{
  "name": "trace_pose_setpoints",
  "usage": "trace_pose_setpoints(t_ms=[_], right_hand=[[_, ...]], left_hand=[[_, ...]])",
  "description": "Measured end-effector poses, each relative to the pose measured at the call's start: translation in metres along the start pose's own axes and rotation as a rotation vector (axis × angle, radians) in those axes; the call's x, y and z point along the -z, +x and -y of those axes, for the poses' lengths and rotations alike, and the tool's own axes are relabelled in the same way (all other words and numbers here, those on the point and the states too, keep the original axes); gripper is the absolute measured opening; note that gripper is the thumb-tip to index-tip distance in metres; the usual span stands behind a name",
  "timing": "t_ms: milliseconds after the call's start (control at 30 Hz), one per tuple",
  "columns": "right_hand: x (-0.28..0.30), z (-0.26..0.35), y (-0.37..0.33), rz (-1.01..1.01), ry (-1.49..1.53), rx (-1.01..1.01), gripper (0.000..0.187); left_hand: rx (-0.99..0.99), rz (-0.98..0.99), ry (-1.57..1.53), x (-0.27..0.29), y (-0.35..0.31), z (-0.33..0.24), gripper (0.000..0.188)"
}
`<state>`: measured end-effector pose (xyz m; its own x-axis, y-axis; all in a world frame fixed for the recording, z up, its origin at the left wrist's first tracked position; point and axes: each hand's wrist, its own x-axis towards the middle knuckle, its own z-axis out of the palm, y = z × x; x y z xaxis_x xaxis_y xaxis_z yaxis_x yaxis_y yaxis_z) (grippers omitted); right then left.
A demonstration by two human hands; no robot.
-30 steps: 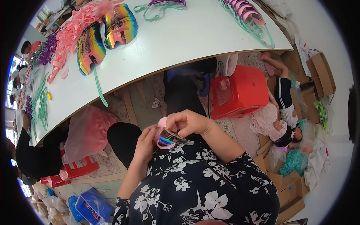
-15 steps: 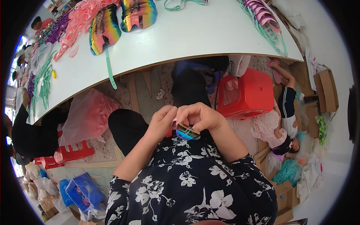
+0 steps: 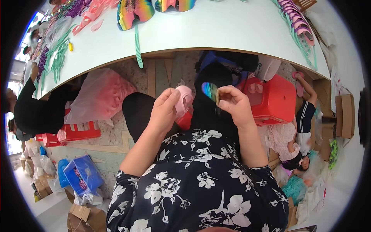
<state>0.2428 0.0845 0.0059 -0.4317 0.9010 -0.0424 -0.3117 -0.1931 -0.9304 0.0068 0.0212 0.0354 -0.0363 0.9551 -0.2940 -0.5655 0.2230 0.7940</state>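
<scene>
Above my lap, the two hands are apart. My left hand (image 3: 164, 108) pinches a soft pink goggle frame (image 3: 184, 101) with a rounded opening, between thumb and fingers. My right hand (image 3: 235, 106) grips a mirrored goggle lens (image 3: 209, 91) by its edge; it shines blue and green, and its far side is hidden by the fingers. Something red (image 3: 184, 120) lies at my lap just below the pink frame; its kind I cannot make out. On the white table (image 3: 232, 36) ahead lie rainbow-mirrored lens stacks (image 3: 133, 14), with a green strap (image 3: 138, 46) hanging over the edge.
Pink strips (image 3: 92, 13) and green straps (image 3: 58, 63) lie at the table's left, a row of pink-and-purple pieces (image 3: 296, 17) at its right. A red stool (image 3: 276, 100) stands at right, people (image 3: 288, 143) beyond it. A pink-filled plastic bag (image 3: 102, 96) stands left, near a black-clad person (image 3: 34, 110).
My hands have moved apart; earlier they were together around the lens and the pink piece. The lens is now in my right hand, the frame in my left. The view has shifted.
</scene>
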Motion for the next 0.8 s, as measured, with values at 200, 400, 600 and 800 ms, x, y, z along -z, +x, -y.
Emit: trace_pose_setpoints(t_ms=[200,400,600,800], right_hand=[[-0.026,-0.011,-0.014,0.066,-0.477,0.087,0.038],[-0.033,-0.016,-0.009,-0.029,-0.434,0.077,0.037],[-0.042,-0.019,-0.009,-0.164,-0.643,0.298,0.036],[-0.045,-0.012,-0.010,-0.186,-0.780,0.436,0.038]], left_hand=[[-0.077,-0.085,-0.198,0.000,0.010,0.004,0.021],[0.002,-0.021,-0.130,0.007,0.013,0.005,0.018],[0.004,-0.033,-0.129,-0.006,0.008,0.005,0.017],[0.009,-0.033,-0.185,-0.007,0.009,0.006,0.017]])
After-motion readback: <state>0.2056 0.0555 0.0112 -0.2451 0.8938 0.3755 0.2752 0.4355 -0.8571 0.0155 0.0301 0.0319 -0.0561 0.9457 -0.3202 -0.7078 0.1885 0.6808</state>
